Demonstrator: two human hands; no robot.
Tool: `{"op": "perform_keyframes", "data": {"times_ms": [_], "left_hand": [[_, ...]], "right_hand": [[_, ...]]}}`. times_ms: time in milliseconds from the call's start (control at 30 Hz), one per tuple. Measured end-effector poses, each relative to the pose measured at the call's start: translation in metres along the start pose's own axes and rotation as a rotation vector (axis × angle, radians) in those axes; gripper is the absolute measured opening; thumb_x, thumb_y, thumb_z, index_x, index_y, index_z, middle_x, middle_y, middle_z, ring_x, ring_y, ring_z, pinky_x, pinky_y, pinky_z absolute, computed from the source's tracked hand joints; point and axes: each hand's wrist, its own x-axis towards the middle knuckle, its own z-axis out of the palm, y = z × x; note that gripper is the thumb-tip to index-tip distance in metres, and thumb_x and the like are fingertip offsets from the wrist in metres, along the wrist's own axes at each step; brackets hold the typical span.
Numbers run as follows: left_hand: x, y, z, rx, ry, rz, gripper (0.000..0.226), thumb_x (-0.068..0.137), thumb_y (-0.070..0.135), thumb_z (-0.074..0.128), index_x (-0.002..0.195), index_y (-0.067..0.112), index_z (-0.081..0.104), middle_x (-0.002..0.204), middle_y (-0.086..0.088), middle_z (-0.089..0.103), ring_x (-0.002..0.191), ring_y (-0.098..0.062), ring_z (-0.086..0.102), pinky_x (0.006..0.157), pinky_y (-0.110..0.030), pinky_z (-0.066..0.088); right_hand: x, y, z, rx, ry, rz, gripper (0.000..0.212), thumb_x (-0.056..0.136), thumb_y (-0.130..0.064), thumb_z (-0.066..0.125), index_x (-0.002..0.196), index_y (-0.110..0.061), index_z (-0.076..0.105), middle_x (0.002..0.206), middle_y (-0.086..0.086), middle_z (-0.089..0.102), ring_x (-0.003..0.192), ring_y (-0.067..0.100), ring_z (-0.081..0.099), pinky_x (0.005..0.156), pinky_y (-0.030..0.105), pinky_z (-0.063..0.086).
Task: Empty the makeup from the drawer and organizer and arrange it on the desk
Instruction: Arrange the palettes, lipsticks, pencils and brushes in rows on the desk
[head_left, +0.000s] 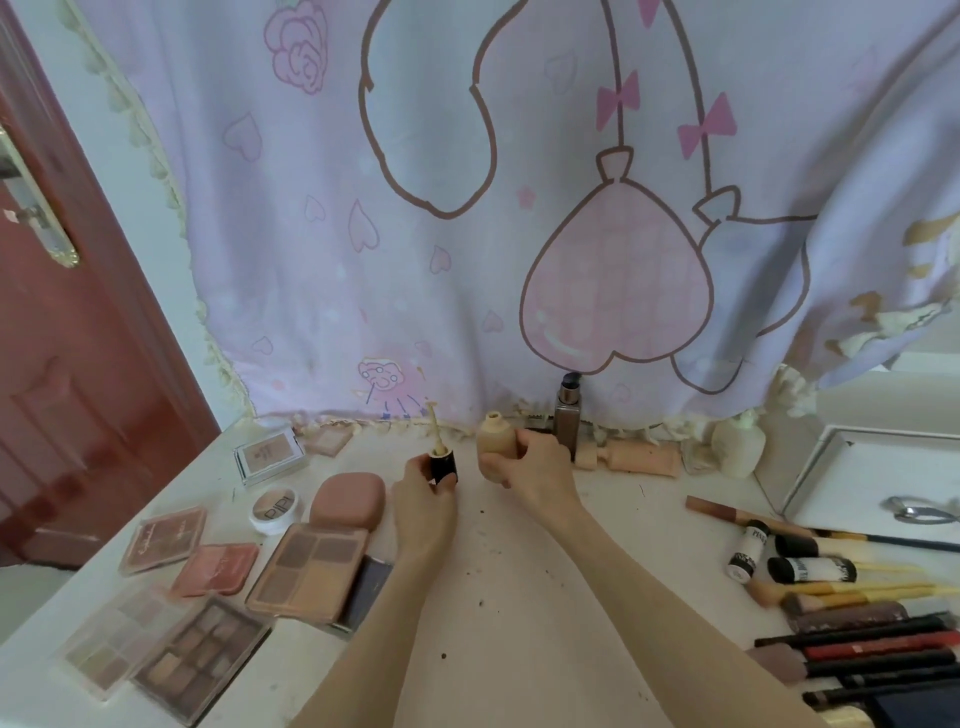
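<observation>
Both forearms are being stretched forward over the middle of the desk (519, 597), toward its back edge. A black cap with its beige applicator wand (441, 457) pointing upward is being gripped by the left hand (423, 499), fingers curled around the cap. Just beside it, an uncapped beige foundation bottle (493, 441) is being held upright by the right hand (535, 467), fingers wrapped round its body; cap and bottle are being kept apart. Eyeshadow palettes (311, 566), blush compacts (215, 569) and a round powder pot (274, 508) are being displayed along the left edge. Makeup brushes (852, 597) and pencils are being kept in rows at the right edge, near a white tray (831, 452) holding an eyelash curler (919, 512). A tall brown bottle (567, 413) is being kept upright at the back edge, against the pink cartoon curtain (467, 208).
</observation>
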Motion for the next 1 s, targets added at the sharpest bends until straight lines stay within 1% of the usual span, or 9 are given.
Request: {"op": "perform_keyframes", "data": {"times_ms": [100,200,300,400,467,633,767,900,1000], "left_hand": [[0.011,-0.005,0.013,0.184,0.065,-0.026,0.031,0.09,0.018,0.052,0.12,0.012,0.05,0.113,-0.015,0.057,0.107,-0.032,0.049,0.09,-0.036,0.036],[0.019,-0.003,0.017,0.303,0.078,-0.006,0.03,0.093,0.02,0.048,0.121,0.013,0.049,0.112,-0.015,0.056,0.111,-0.029,0.043,0.089,-0.034,0.029],[0.025,0.0,0.018,0.386,0.101,0.009,0.032,0.093,0.021,0.047,0.125,0.016,0.049,0.115,-0.013,0.056,0.112,-0.029,0.042,0.091,-0.035,0.03],[0.028,-0.002,0.021,0.506,0.117,0.051,0.031,0.093,0.024,0.047,0.124,0.019,0.051,0.124,-0.004,0.053,0.113,-0.026,0.042,0.09,-0.035,0.031],[0.029,-0.003,0.023,0.525,0.122,0.053,0.03,0.093,0.024,0.047,0.122,0.019,0.052,0.125,-0.002,0.053,0.113,-0.025,0.043,0.088,-0.035,0.03],[0.031,-0.002,0.025,0.514,0.125,0.039,0.029,0.093,0.026,0.048,0.121,0.023,0.053,0.123,0.002,0.056,0.112,-0.023,0.043,0.087,-0.034,0.028],[0.034,-0.002,0.027,0.475,0.123,0.028,0.027,0.091,0.028,0.05,0.118,0.029,0.056,0.121,0.005,0.058,0.111,-0.021,0.043,0.086,-0.033,0.025],[0.036,0.001,0.028,0.47,0.113,0.034,0.026,0.091,0.03,0.05,0.116,0.031,0.057,0.118,0.007,0.06,0.11,-0.019,0.042,0.081,-0.03,0.02],[0.036,0.001,0.029,0.468,0.105,0.045,0.026,0.091,0.031,0.05,0.115,0.033,0.058,0.116,0.008,0.061,0.11,-0.018,0.043,0.078,-0.029,0.018]], "right_hand": [[0.01,-0.001,0.007,-0.072,0.026,0.017,0.021,0.076,-0.019,0.07,0.088,-0.003,0.066,0.087,0.011,0.068,0.083,0.024,0.061,0.073,0.035,0.049],[0.017,-0.004,0.01,-0.168,0.022,0.01,0.03,0.078,-0.022,0.068,0.103,-0.005,0.064,0.101,0.01,0.066,0.096,0.025,0.059,0.079,0.031,0.044],[0.022,-0.005,0.011,-0.24,0.005,0.011,0.039,0.081,-0.023,0.067,0.114,-0.006,0.058,0.114,0.011,0.062,0.108,0.027,0.052,0.082,0.028,0.038],[0.023,-0.004,0.009,-0.258,0.0,0.006,0.041,0.083,-0.021,0.065,0.12,-0.006,0.054,0.119,0.012,0.058,0.112,0.027,0.048,0.079,0.024,0.032],[0.023,-0.004,0.01,-0.264,0.004,0.004,0.04,0.085,-0.02,0.062,0.122,-0.007,0.052,0.121,0.012,0.058,0.113,0.028,0.047,0.079,0.025,0.031],[0.024,-0.003,0.014,-0.31,0.036,0.001,0.039,0.088,-0.013,0.057,0.126,-0.007,0.048,0.118,0.015,0.059,0.113,0.031,0.05,0.09,0.033,0.039],[0.025,-0.004,0.016,-0.369,0.058,-0.001,0.029,0.089,-0.013,0.054,0.116,-0.005,0.05,0.108,0.017,0.06,0.105,0.033,0.054,0.086,0.039,0.044],[0.026,-0.006,0.018,-0.457,0.09,-0.008,0.029,0.091,-0.02,0.055,0.113,-0.004,0.048,0.11,0.016,0.061,0.104,0.032,0.056,0.081,0.036,0.042],[0.023,-0.006,0.02,-0.483,0.101,-0.024,0.028,0.093,-0.023,0.051,0.114,-0.004,0.049,0.11,0.015,0.061,0.105,0.03,0.056,0.082,0.036,0.041]]}}
